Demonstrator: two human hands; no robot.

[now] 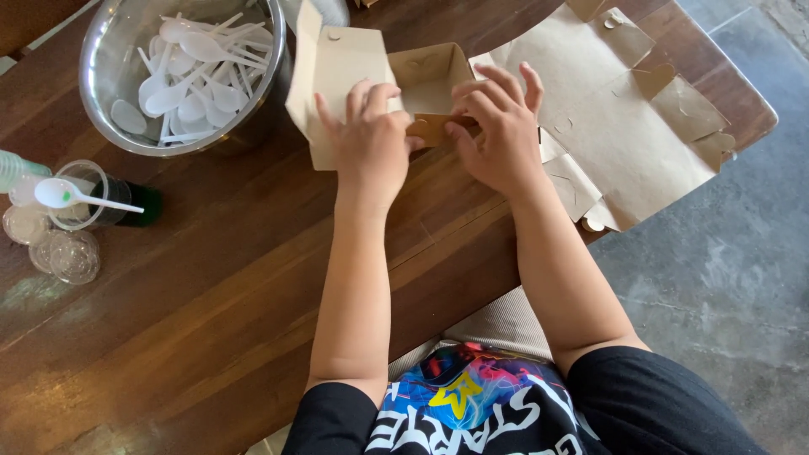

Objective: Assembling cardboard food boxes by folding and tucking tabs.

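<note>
Kraft paper box (425,80) — half-folded, on wooden table (211,295) near its far edge; left hand (371,139) and right hand (497,126) both pinch its front flap. Flat box blank (640,126) just right; steel bowl (114,67) of white plastic spoons (194,67) left.

**Count on the wooden table**

One wooden table (211,320). One steel bowl (105,76) holding a heap of white plastic spoons (194,72), too tangled to count. One more white spoon (72,195) lies across one clear plastic cup (84,181). One partly folded kraft paper box (371,80). One flat box blank (640,126). Two hands: left hand (371,147), right hand (497,135).
</note>
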